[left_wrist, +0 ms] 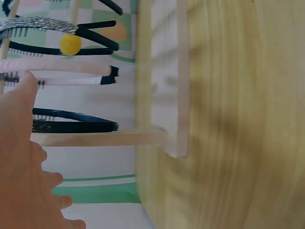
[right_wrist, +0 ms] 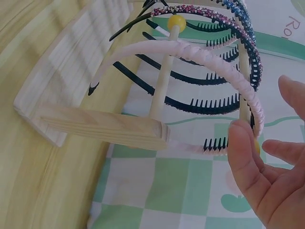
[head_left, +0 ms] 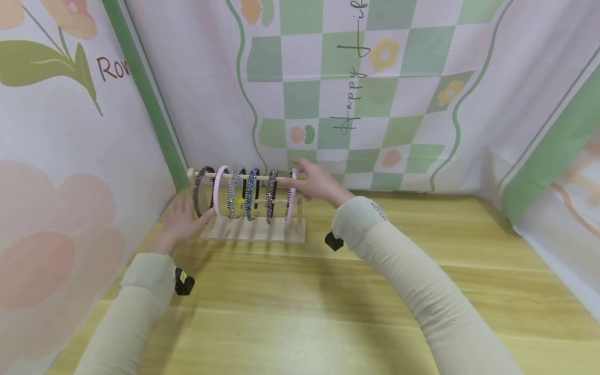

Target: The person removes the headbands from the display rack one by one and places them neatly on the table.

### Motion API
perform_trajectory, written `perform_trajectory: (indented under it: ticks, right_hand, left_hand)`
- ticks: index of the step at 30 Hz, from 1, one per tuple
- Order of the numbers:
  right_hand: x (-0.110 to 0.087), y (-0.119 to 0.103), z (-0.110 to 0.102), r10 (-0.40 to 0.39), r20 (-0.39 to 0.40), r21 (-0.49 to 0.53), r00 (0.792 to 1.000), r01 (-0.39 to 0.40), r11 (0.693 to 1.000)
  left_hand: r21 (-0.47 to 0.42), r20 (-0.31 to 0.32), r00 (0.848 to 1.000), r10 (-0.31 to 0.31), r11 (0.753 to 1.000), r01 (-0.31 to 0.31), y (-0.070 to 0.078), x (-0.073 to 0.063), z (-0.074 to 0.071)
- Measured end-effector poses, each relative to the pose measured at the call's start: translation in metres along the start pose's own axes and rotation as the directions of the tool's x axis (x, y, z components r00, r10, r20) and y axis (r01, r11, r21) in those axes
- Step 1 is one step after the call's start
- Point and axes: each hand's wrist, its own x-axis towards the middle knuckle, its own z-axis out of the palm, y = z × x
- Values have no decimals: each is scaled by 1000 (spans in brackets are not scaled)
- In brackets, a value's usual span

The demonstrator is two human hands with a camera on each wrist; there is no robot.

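A wooden headband rack [head_left: 255, 232] stands against the back curtain, with several headbands hung over its upper rod. At the left end is my left hand [head_left: 180, 219], fingers spread, beside a dark headband [head_left: 197, 192]. Its thumb tip [left_wrist: 29, 82] lies at a pale pink headband [left_wrist: 57, 66]. At the right end, my right hand [head_left: 319, 182] is beside another pink headband [right_wrist: 209, 56]. Its thumb [right_wrist: 242, 152] lies along the upper rod's end, by a partly hidden yellow ball [right_wrist: 258, 146]; the other fingers extend loosely. Silver [head_left: 232, 195], blue [head_left: 250, 195] and purplish [head_left: 270, 198] glittery headbands hang between.
The rack stands on a wood-grain tabletop [head_left: 262, 312]. A green-and-white checked curtain [head_left: 300, 99] hangs behind it, and a flowered curtain [head_left: 61, 219] closes in the left side. A second yellow ball [right_wrist: 177, 23] caps the lower rod.
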Motion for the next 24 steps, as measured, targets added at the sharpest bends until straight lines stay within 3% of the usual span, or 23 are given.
perform_trajectory:
  ticks: [15,24]
  right_hand:
    - [-1,1,1,19,-6,23,1000,-19,1000]
    - [-1,0,2,23,2,43,1000,-23,999]
  left_hand:
    - [-42,103,991,-82,995,87,-16,-4,26]
    - [-51,111,986,-125,990,131,-19,-14,38]
